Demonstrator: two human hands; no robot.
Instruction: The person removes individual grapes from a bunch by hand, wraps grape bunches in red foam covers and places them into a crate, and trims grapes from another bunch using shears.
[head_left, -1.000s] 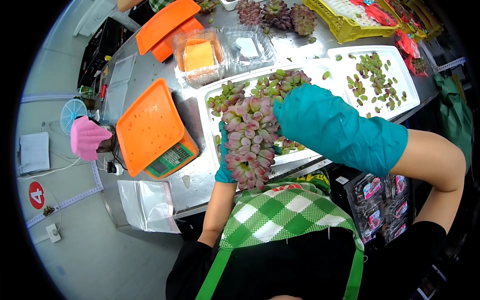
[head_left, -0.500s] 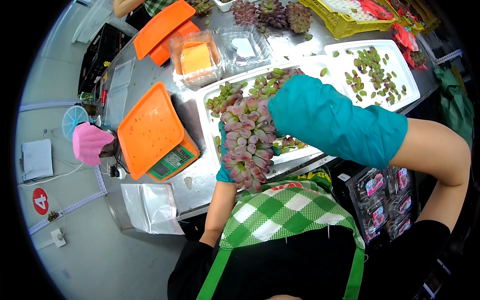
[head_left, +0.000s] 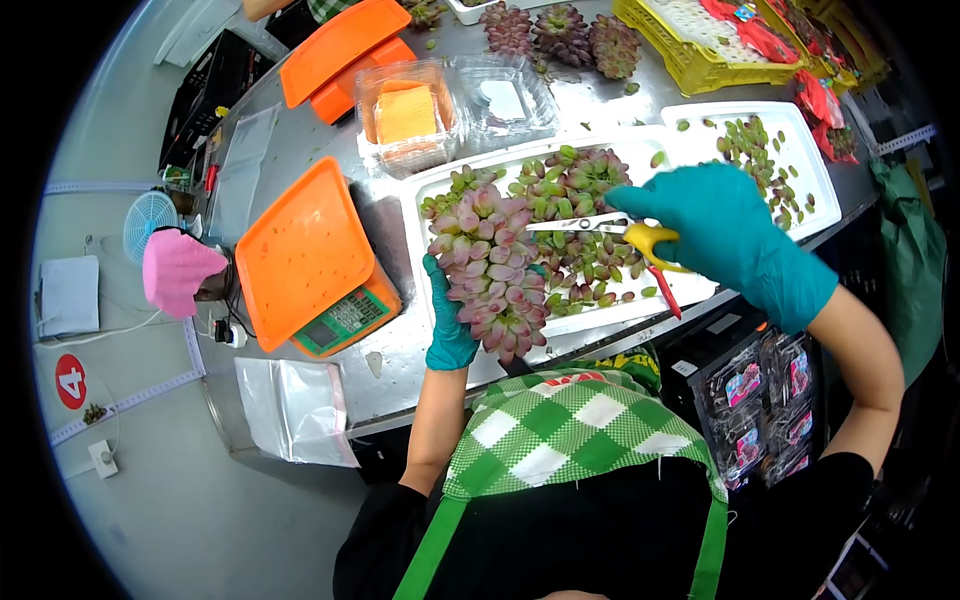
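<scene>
A large pink-green succulent cluster (head_left: 492, 265) rests in my left hand (head_left: 450, 320), whose teal-gloved fingers wrap its left side and underside. My right hand (head_left: 705, 220), also in a teal glove, grips scissors (head_left: 652, 238) with yellow handles. Their metal blades point left, the tips near the right side of the cluster. Beneath lies a white tray (head_left: 412, 215) holding smaller succulents (head_left: 590, 175) and many loose leaves. Red-handled scissors (head_left: 664, 290) lie at the tray's front edge, right of the cluster.
An orange scale (head_left: 305, 255) stands left, with a plastic bag (head_left: 290, 410) in front. Clear plastic boxes (head_left: 408, 115) sit behind the tray. Right are a second white tray (head_left: 815, 165) and a yellow crate (head_left: 690, 75). Part of another person's arm (head_left: 262, 8) shows top left.
My right hand has moved right, away from the cluster, and the yellow-handled scissors now show in it. The red-handled scissors have come into view. The view has shifted slightly.
</scene>
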